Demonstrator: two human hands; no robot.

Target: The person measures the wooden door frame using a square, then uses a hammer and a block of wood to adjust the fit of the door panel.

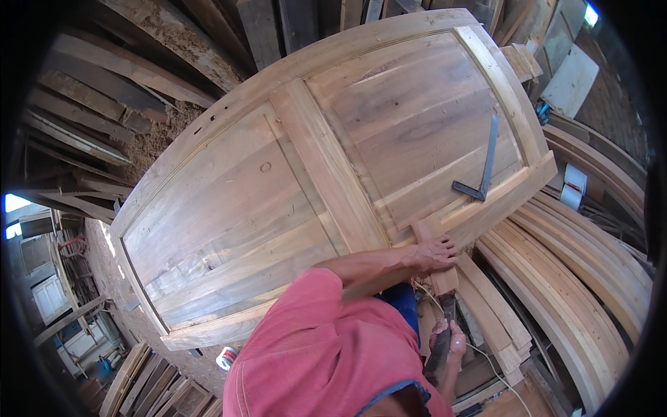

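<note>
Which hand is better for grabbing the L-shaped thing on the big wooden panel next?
Probably the left hand: it's nearer the L-shaped square, though it rests on a wooden piece. The right hand is farther away and holds a dark tool.

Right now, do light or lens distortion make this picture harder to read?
In the head view, the panelled door looks bowed by fisheye distortion; bright patches at the left edge are blown out; the dark tool in the right hand shows little detail.

left grip [435, 255] rests on a wooden block [445, 282]
</note>
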